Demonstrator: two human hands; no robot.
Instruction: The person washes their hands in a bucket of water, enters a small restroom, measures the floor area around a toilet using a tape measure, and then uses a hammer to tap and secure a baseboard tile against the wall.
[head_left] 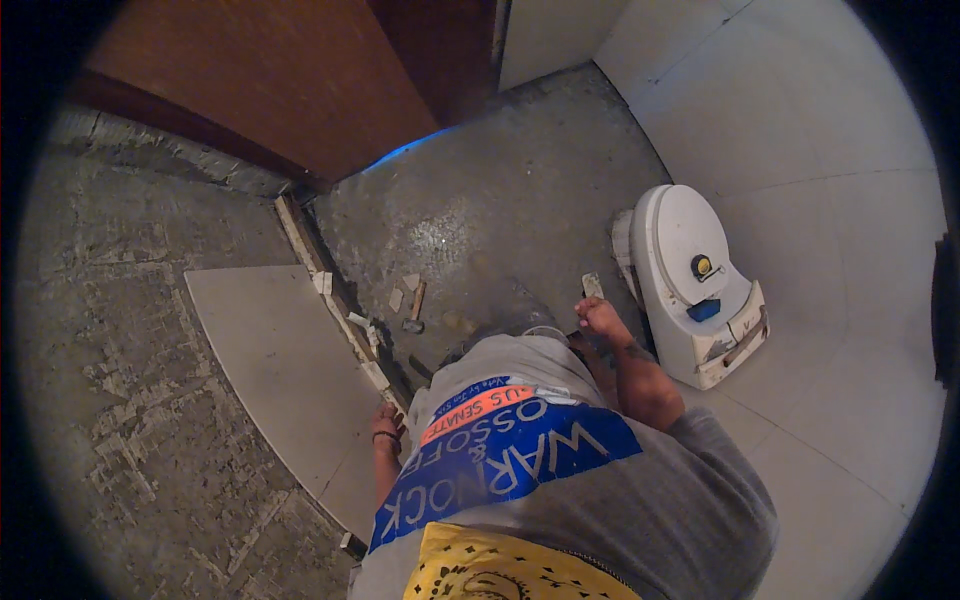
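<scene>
My right hand grips a flat scraper-like tool, its pale, dirty blade pointing away from me beside the toilet. My left hand, with a dark band at the wrist, rests open by the chipped wooden strip where a large pale curved board meets it. A small hammer and pale broken pieces lie on the concrete beyond. The white toilet carries a yellow tape measure and a blue object on top. My printed shirt hides part of the floor.
A brown wooden door stands at the far left, with blue light under it. Rough concrete flooring with adhesive ridges lies to the left. Pale tiled walls enclose the right side, curving in the lens.
</scene>
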